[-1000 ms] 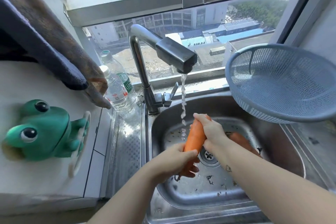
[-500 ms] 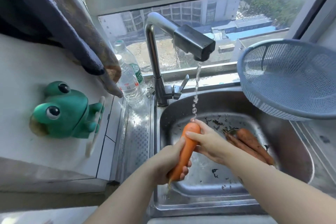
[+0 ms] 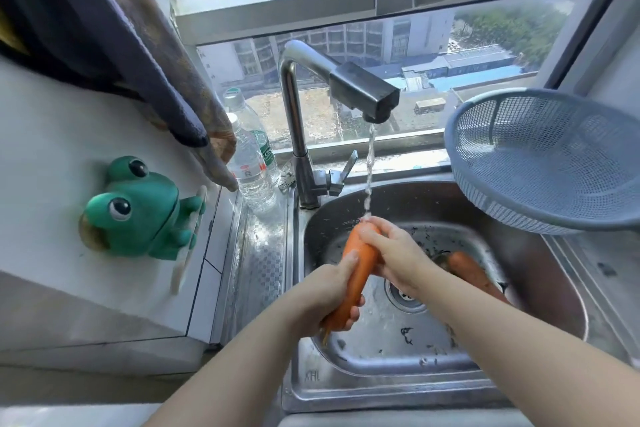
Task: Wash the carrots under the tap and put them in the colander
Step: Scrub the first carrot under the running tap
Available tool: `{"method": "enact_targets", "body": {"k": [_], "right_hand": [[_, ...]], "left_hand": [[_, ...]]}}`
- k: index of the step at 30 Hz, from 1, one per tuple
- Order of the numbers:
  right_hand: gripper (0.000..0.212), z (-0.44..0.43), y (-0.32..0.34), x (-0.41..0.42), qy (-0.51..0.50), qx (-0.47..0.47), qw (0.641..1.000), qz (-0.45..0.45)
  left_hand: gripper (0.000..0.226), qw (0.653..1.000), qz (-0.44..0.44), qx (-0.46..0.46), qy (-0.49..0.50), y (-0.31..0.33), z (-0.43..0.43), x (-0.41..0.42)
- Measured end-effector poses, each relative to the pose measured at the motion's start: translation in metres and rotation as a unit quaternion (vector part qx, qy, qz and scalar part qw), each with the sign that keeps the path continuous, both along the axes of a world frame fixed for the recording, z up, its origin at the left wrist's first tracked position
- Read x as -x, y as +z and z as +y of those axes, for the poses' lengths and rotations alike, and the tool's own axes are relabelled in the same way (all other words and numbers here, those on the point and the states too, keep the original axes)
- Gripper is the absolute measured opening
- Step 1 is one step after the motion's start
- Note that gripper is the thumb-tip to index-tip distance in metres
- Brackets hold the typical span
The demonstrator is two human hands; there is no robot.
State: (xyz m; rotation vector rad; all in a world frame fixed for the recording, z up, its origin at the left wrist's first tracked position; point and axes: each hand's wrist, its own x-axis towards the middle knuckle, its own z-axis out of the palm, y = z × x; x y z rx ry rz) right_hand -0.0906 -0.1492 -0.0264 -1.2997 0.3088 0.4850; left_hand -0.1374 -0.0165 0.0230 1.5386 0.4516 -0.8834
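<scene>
Carrot (image 3: 360,267) tilted over sink (image 3: 311,388), thick end up, right under tap (image 3: 363,94) stream. L hand (image 3: 329,295) grip curled round lower half, thumb along its side. R hand (image 3: 398,256) grip wrapped over top end, water hitting the fingers. Both forearms reach in from bottom of view. Another carrot (image 3: 471,270) lies in basin behind R wrist. Colander (image 3: 540,163) on sink's right rim, well apart.

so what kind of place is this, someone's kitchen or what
Most likely a home kitchen: a stainless steel sink with a running tap, a carrot held under the water, and a blue colander propped at the sink's right edge.
</scene>
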Motion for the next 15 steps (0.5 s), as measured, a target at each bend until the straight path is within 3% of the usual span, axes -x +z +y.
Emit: {"method": "enact_targets", "body": {"k": [5,10,15], "right_hand": [[0.039,-0.004,0.006,0.004,0.048,-0.112,0.992,0.039],[0.034,0.013,0.005,0.003,-0.040,-0.022,0.998,0.040],[0.033,0.003,0.007,0.002,-0.011,-0.154,0.985,0.073]], "left_hand": [[0.052,1.000,0.024,0.003,0.001,0.004,0.014,0.002],[0.049,0.999,-0.005,-0.050,-0.014,0.005,0.006,0.001],[0.048,0.999,0.005,-0.042,-0.016,0.008,0.016,-0.003]]}}
